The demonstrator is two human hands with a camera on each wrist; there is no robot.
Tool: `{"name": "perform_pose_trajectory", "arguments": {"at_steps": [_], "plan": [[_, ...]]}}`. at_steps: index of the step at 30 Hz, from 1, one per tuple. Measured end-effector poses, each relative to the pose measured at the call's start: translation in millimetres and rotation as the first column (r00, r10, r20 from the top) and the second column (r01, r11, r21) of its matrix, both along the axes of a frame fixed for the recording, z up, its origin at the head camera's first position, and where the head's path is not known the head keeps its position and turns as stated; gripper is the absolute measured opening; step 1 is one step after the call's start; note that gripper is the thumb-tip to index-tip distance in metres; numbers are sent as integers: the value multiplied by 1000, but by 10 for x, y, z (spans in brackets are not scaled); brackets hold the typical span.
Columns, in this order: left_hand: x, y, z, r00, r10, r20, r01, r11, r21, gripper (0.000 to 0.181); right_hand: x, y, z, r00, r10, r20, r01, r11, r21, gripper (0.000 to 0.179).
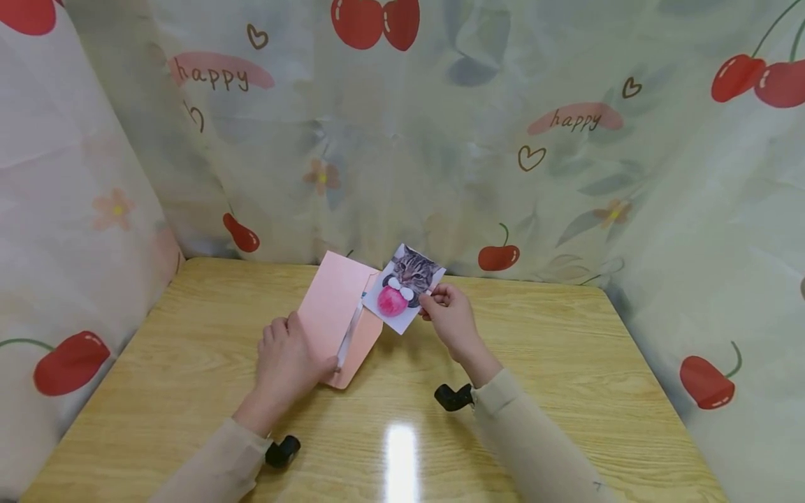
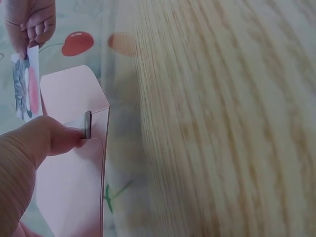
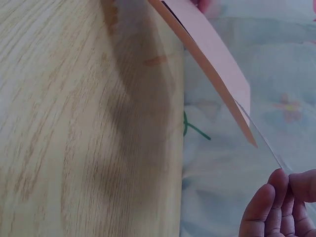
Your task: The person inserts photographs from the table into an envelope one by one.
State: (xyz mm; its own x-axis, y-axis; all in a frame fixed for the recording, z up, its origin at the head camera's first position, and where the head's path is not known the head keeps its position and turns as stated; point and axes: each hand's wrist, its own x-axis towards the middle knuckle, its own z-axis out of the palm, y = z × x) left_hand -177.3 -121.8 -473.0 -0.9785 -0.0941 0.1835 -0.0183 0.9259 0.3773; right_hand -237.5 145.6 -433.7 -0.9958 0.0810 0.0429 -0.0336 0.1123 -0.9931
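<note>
My left hand (image 1: 286, 360) grips a pink envelope (image 1: 330, 293), tilted above the table, with the thumb at its opening. The envelope's flap (image 2: 74, 89) is folded open, and a white edge (image 1: 349, 335) shows inside the mouth. Between thumb and fingers, my right hand (image 1: 455, 323) pinches the side of a small card (image 1: 411, 276) printed with a tabby cat's face and a pink ball. The card's left corner overlaps the envelope's open side in the head view. Seen nearly edge-on, the card (image 3: 264, 136) is a thin line in the right wrist view.
Both hands are over a wooden table (image 1: 541, 349). A curtain (image 1: 402, 154) printed with cherries, hearts and "happy" surrounds its back and sides. Black wrist mounts (image 1: 454, 397) stick out at both sleeves. Glare (image 1: 401, 461) lies on the near part of the table.
</note>
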Motion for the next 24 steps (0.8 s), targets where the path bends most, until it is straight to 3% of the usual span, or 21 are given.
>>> {"name": "perform_pose_trajectory", "arguments": {"at_steps": [16, 24], "plan": [[1, 47, 29, 1000, -4, -15, 4, 1000, 17, 99, 25, -14, -26, 999, 33, 26, -35, 998, 59, 18], [6, 75, 55, 1000, -1, -1, 1, 1000, 29, 100, 82, -97, -4, 995, 90, 38, -93, 993, 73, 19]]}}
